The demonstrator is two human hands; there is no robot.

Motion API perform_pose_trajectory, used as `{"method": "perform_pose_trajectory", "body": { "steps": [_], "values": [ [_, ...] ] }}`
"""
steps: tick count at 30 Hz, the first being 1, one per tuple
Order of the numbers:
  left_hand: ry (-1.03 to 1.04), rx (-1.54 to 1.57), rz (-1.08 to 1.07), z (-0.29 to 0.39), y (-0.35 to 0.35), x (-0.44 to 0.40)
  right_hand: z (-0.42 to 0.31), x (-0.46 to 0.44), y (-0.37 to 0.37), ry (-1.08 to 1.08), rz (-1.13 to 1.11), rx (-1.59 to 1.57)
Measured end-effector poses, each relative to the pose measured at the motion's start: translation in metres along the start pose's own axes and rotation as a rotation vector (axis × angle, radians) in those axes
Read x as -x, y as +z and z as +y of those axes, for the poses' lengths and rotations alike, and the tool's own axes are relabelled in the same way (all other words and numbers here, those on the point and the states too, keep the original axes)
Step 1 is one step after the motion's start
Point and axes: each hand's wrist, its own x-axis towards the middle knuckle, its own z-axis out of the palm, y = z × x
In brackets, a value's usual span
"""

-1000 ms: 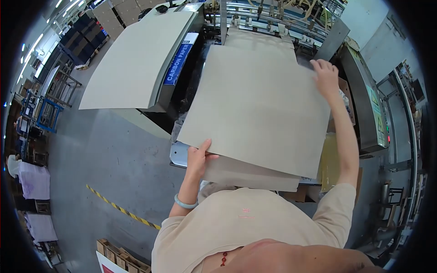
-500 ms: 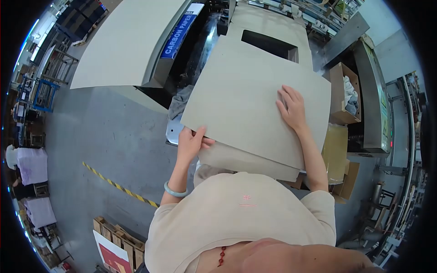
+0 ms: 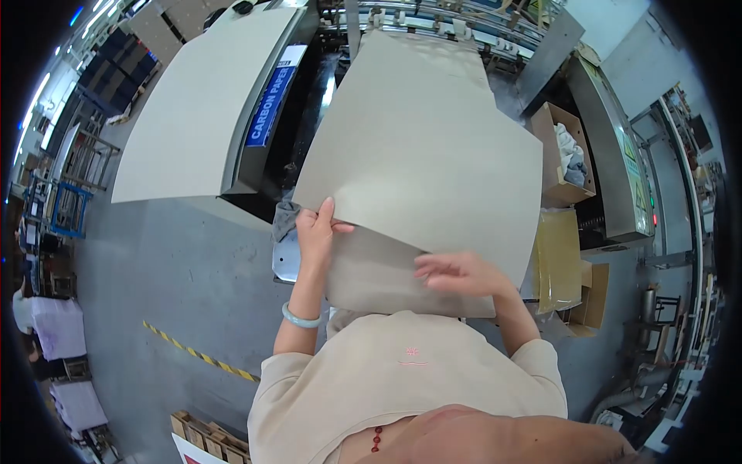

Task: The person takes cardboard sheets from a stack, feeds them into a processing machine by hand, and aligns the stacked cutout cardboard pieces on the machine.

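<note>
A large grey-beige sheet (image 3: 433,147) lies in front of me, its far end near the machine rollers (image 3: 433,23). My left hand (image 3: 315,232) pinches the sheet's near left corner, thumb on top. Below its raised near edge shows another sheet (image 3: 379,271) of the same colour. My right hand (image 3: 460,274) is at the near edge, over the lower sheet, fingers stretched out and slightly blurred. Whether it touches either sheet is unclear.
To the left, a wide pale board (image 3: 193,108) rests beside a blue "CARBON PAPER" box (image 3: 270,104). A carton (image 3: 550,147) with cloths stands at the right, near a metal machine housing (image 3: 618,155). A grey cloth (image 3: 284,220) lies left of the sheets.
My right hand has moved from the sheet's surface toward me, to its near edge. The dark opening seen half a second ago is covered by the sheet. My left hand still grips the corner.
</note>
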Motion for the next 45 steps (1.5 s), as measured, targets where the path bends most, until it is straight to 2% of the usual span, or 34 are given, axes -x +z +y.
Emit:
{"method": "perform_pose_trajectory", "body": {
  "steps": [4,8,10,14,18,20,21,23,25,26,28,34,39,43,45],
  "values": [
    [-0.019,0.192,-0.011,-0.007,0.026,-0.030,0.033,-0.003,0.016,-0.107,0.000,-0.049],
    [-0.128,0.344,-0.139,-0.010,0.043,-0.057,0.032,-0.016,0.005,-0.065,0.530,-0.767],
    [-0.139,0.321,-0.162,-0.010,0.049,-0.064,0.040,-0.025,-0.018,-0.171,0.602,-1.096],
    [-0.186,0.256,-0.187,-0.007,0.052,-0.066,0.060,-0.042,-0.051,-0.304,0.689,-1.218],
    [0.091,-0.023,-0.100,0.002,0.046,-0.046,0.072,-0.058,-0.068,-0.281,0.797,-1.180],
    [0.705,-0.437,0.258,-0.022,0.043,-0.047,0.074,-0.060,-0.074,-0.279,0.801,-1.182],
    [0.687,-0.446,0.278,-0.012,0.043,-0.038,0.076,-0.060,-0.075,-0.281,0.811,-1.180],
    [1.136,-0.873,0.195,0.010,0.040,-0.026,0.079,-0.063,-0.074,-0.267,0.823,-1.175],
    [1.210,-1.013,0.042,0.017,0.046,-0.017,0.085,-0.063,-0.070,-0.240,0.797,-1.195],
    [1.183,-1.019,0.050,0.019,0.048,-0.013,0.086,-0.063,-0.071,-0.265,0.792,-1.212],
    [1.264,-1.066,-0.158,0.021,0.056,-0.010,0.087,-0.062,-0.076,-0.341,0.801,-1.245],
    [1.256,-1.178,-0.358,0.021,0.068,-0.001,0.086,-0.061,-0.073,-0.369,0.780,-1.216],
    [1.191,-1.243,-0.540,0.017,0.068,-0.001,0.086,-0.062,-0.071,-0.379,0.778,-1.189],
    [0.951,-1.097,-0.673,0.000,0.062,0.002,0.079,-0.060,-0.071,-0.317,0.788,-1.157],
    [0.996,-1.090,-0.638,-0.020,0.061,-0.002,0.075,-0.061,-0.072,-0.310,0.815,-1.144]
  ]
}}
